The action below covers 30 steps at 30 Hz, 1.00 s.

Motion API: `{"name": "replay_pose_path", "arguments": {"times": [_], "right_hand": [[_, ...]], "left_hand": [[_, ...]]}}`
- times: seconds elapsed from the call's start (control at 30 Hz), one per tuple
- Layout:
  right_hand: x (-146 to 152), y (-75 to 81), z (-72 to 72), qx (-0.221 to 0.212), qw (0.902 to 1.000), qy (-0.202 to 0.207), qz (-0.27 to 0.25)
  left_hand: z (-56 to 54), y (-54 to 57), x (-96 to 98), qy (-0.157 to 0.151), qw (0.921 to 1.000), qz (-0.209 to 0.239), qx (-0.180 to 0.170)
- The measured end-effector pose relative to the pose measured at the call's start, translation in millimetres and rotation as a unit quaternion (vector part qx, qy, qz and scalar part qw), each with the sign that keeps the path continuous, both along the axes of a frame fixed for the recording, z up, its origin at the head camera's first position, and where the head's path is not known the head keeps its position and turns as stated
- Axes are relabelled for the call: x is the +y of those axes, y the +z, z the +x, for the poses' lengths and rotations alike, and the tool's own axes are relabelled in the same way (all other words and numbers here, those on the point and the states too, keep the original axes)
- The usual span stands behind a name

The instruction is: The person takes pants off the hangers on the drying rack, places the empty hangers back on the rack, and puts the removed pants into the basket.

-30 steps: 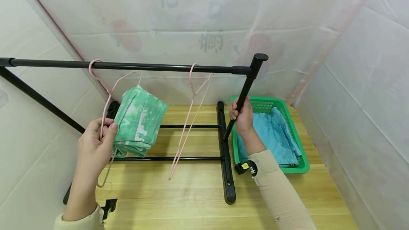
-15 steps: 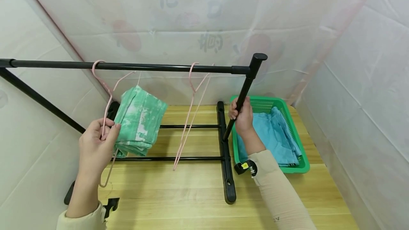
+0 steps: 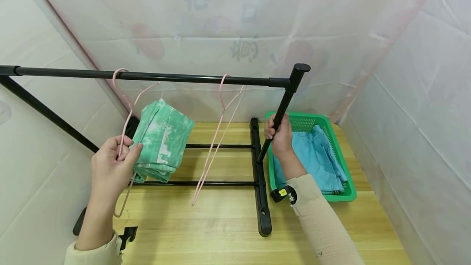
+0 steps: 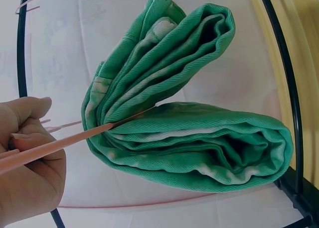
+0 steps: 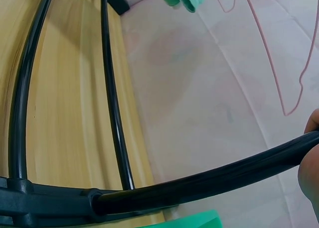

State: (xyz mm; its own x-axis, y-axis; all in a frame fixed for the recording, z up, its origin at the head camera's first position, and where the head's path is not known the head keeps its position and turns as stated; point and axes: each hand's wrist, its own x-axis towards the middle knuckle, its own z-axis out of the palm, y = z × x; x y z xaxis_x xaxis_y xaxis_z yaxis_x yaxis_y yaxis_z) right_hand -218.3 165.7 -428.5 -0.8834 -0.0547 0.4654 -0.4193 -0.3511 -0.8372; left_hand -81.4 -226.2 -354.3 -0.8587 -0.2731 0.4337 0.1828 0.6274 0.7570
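My left hand (image 3: 114,167) pinches the side of a pink clothes hanger (image 3: 127,124) whose hook sits over the black rack's top bar (image 3: 173,77). Folded green-and-white tie-dye trousers (image 3: 162,140) drape over that hanger's lower bar, and the left wrist view shows the folded cloth (image 4: 189,148) hanging in two thick halves on either side of it. My right hand (image 3: 281,136) grips the rack's right upright (image 3: 283,103), fingers curled round the black tube. Only part of that hand (image 5: 310,173) shows at the edge of the right wrist view.
A second pink hanger (image 3: 214,138) hangs bare from the bar, right of the trousers. Behind the right forearm stands a green basket (image 3: 347,179) with folded blue cloth (image 3: 312,160) in it. The rack's black foot (image 3: 262,199) rests on the wooden table (image 3: 206,232); pale sheets surround it.
My left hand has shifted slightly right, and the hook of the held hanger has slid a little right along the bar. The bare hanger swings slightly. My right hand keeps its grip.
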Motion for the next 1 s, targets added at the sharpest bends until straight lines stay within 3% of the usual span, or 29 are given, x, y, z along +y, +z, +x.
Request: {"name": "replay_pose_path", "arguments": {"times": [0.23, 0.83, 1.0], "right_hand": [[2, -1.0, -0.4, 0.001, 1.0000, -0.001, -0.008], [0, -2.9, -1.9, 0.005, 0.9999, 0.009, -0.014], [2, -3.1, -1.7, 0.007, 0.9999, 0.008, -0.008]], "left_hand": [[-1.5, 5.2, 3.1, -0.010, 0.9995, 0.021, 0.020], [9.5, 14.6, 8.3, 0.000, 0.9988, 0.028, 0.041], [13.2, 14.5, 10.0, -0.011, 0.9972, 0.028, 0.069]]}}
